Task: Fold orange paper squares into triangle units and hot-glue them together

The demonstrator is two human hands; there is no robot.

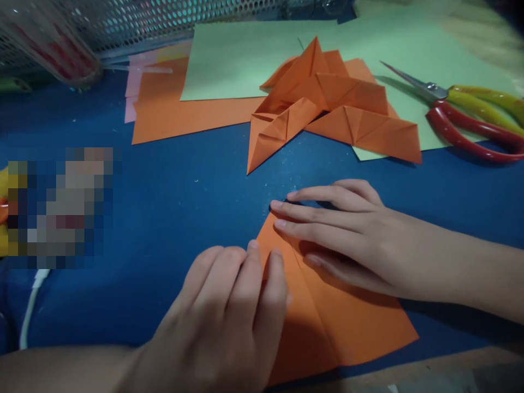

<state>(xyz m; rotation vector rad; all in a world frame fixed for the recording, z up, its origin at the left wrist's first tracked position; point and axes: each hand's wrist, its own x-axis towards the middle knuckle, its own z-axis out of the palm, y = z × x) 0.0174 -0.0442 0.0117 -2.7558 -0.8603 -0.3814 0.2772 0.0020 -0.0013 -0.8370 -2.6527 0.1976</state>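
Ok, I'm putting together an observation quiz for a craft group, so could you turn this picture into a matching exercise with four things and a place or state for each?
Things:
1. Scissors
2. Creased sheet
3. Folded paper pieces
4. Cable

Places or states:
A. White, near the picture's left edge
B. Orange, under the right hand
C. Red and yellow handles
D. Heaped together, partly over green paper

Right pairs: 1-C, 2-B, 3-D, 4-A

Craft tbl (164, 185): scissors (440, 93), orng ppr (347, 327).
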